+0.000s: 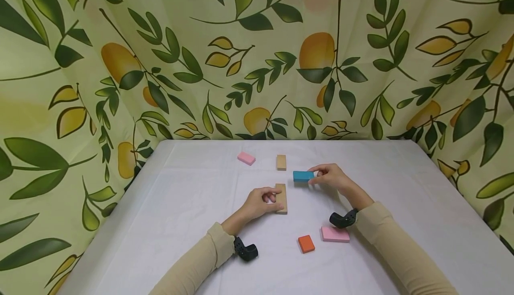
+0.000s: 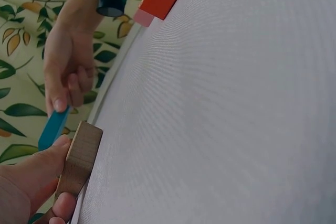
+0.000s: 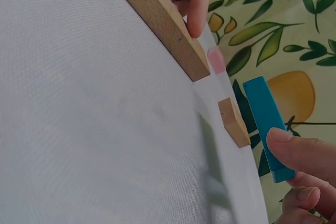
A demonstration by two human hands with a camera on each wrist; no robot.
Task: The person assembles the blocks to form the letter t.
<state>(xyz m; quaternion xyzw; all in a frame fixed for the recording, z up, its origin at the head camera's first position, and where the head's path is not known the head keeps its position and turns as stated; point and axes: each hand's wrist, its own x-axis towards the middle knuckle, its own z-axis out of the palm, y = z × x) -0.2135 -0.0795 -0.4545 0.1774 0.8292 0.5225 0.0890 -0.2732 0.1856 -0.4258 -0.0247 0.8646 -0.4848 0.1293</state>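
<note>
My left hand [image 1: 257,205] grips a long plain wooden block [image 1: 282,199] from its left side, thumb at the near end and fingers toward the far end. The block lies on the white cloth, and its pale grain shows in the left wrist view. My right hand [image 1: 332,177] pinches a blue block [image 1: 302,176] by its right end between thumb and fingers. In the right wrist view that blue block [image 3: 262,116] hangs above the table, casting a shadow. Beyond the long block stands a smaller wooden block [image 1: 281,162], apart from both hands.
A pink block [image 1: 246,158] lies toward the table's back edge, left of the small wooden block. Nearer to me are an orange-red block [image 1: 306,244] and another pink block [image 1: 335,234], below the right wrist. A leaf-patterned curtain [image 1: 225,63] surrounds the white table [image 1: 180,188].
</note>
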